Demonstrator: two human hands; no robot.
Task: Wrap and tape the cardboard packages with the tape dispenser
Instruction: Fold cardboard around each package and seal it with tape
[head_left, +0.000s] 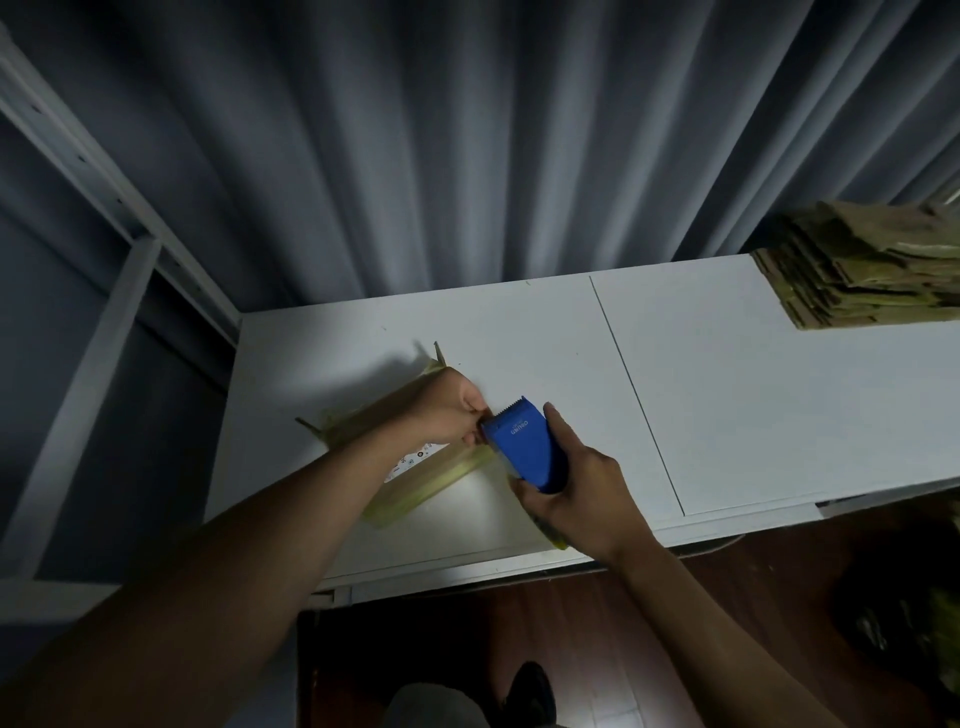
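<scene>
Head view: taping at the white surface (727, 374).
Right hand (582, 499) grips blue tape dispenser (524, 447); left hand (447, 408) pinches at its toothed end, over the cardboard package (415, 478).

blue tape dispenser (524, 449) in my right hand (576, 499); tan cardboard package (415, 483) with yellowish tape; white table (727, 374); grey-blue curtain (467, 130) across the top.
</scene>
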